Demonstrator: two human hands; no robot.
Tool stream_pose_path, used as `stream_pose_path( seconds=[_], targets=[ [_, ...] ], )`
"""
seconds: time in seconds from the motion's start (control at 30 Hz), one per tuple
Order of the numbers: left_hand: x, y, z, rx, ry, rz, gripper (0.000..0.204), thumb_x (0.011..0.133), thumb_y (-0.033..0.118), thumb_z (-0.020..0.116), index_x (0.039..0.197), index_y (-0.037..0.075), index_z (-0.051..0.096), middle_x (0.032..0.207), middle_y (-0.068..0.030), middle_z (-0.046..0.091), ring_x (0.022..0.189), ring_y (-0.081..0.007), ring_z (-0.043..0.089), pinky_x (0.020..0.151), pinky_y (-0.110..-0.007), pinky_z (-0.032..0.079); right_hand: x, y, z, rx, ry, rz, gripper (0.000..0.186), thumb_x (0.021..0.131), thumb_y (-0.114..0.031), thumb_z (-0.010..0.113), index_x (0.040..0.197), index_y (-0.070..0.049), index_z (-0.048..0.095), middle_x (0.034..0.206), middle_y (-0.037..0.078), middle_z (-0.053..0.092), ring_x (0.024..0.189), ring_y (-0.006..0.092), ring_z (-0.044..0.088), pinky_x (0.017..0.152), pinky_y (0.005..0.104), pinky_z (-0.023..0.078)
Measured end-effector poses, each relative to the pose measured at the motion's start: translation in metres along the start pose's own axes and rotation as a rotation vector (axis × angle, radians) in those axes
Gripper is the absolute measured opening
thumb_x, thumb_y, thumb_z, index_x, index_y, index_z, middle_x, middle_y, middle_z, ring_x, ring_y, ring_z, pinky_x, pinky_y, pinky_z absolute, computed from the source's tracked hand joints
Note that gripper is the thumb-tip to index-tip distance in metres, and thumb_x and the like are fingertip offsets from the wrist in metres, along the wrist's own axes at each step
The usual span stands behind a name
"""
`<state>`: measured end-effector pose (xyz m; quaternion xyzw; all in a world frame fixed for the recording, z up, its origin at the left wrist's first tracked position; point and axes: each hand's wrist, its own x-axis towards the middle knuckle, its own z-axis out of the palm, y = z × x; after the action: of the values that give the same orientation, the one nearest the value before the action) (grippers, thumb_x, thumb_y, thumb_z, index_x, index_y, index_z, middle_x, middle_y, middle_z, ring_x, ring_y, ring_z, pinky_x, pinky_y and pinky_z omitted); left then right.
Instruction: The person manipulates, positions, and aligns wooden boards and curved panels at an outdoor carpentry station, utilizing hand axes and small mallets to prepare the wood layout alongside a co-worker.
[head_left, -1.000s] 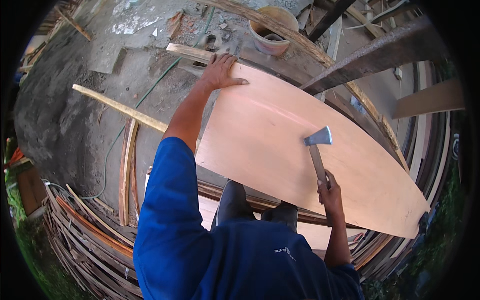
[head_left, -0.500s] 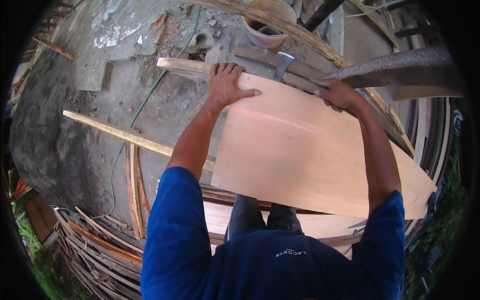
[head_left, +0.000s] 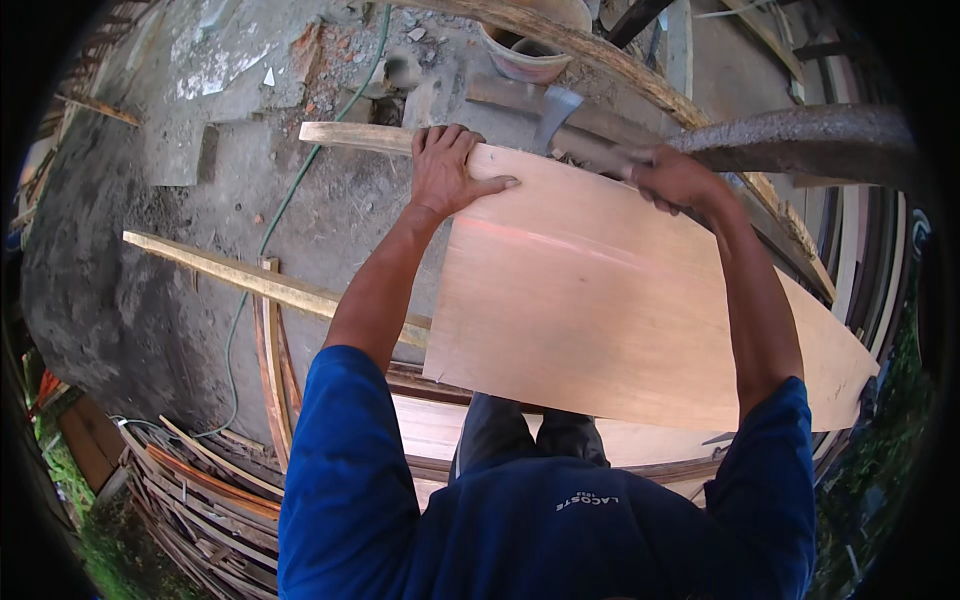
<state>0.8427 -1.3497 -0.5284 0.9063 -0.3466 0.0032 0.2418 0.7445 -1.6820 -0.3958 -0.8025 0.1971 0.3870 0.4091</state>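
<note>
A pale plywood sheet [head_left: 575, 310] lies in front of me, its far edge curved and its right end narrowing. My left hand [head_left: 447, 170] grips its far left corner, with the fingers bent over the edge by a wooden batten [head_left: 350, 135] and the thumb stretched across the face. At the far edge, my right hand [head_left: 682, 182] is closed round the handle of a hatchet [head_left: 560, 112]. The flared metal head stands just beyond the sheet, left of that hand, blurred by motion. Where the blade touches, if anywhere, I cannot tell.
A bucket [head_left: 525, 68] stands beyond the sheet, behind a long rough pole [head_left: 610, 75]. A thick curved beam [head_left: 800, 140] juts in from the right. Another batten [head_left: 230, 270] extends leftward. A green hose [head_left: 290, 200] crosses the ground. Stacked timber strips [head_left: 200, 510] lie lower left.
The hatchet head has tilted and shifted slightly left, and now shows blurred. My right hand has moved a little with it. My left hand keeps its hold on the corner.
</note>
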Motion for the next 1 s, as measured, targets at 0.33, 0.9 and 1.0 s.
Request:
stream_pose_path(
  seconds=[0.33, 0.9, 1.0],
  targets=[
    [0.001, -0.004, 0.003, -0.025, 0.025, 0.023, 0.075, 0.062, 0.074, 0.081, 0.104, 0.013, 0.072, 0.110, -0.0038, 0.062, 0.113, -0.0271, 0.051, 0.109, -0.049, 0.028, 0.009, 0.006, -0.001, 0.004, 0.022, 0.010, 0.061, 0.101, -0.031, 0.062, 0.155, -0.010, 0.046, 0.068, 0.002, 0.056, 0.049, 0.0126, 0.052, 0.042, 0.0318, 0.043],
    [-0.009, -0.013, 0.004, -0.074, 0.038, 0.055, 0.070, 0.067, 0.068, 0.082, 0.108, 0.013, 0.069, 0.113, -0.0032, 0.063, 0.113, -0.0271, 0.053, 0.109, -0.047, 0.028, -0.033, 0.010, 0.082, -0.295, 0.573, -0.315, 0.051, 0.099, -0.027, 0.064, 0.147, -0.011, 0.055, 0.125, 0.028, 0.067, 0.112, 0.0440, 0.067, 0.096, 0.0462, 0.053],
    [-0.003, -0.011, -0.002, -0.068, -0.022, 0.038, 0.075, 0.066, 0.068, 0.082, 0.113, 0.012, 0.068, 0.117, -0.0054, 0.063, 0.117, -0.0284, 0.053, 0.112, -0.047, 0.028, -0.040, 0.025, 0.132, -0.106, 0.674, -0.350, 0.050, 0.102, -0.021, 0.061, 0.150, -0.012, 0.051, 0.123, 0.028, 0.068, 0.114, 0.0425, 0.067, 0.095, 0.0448, 0.053]
  ],
)
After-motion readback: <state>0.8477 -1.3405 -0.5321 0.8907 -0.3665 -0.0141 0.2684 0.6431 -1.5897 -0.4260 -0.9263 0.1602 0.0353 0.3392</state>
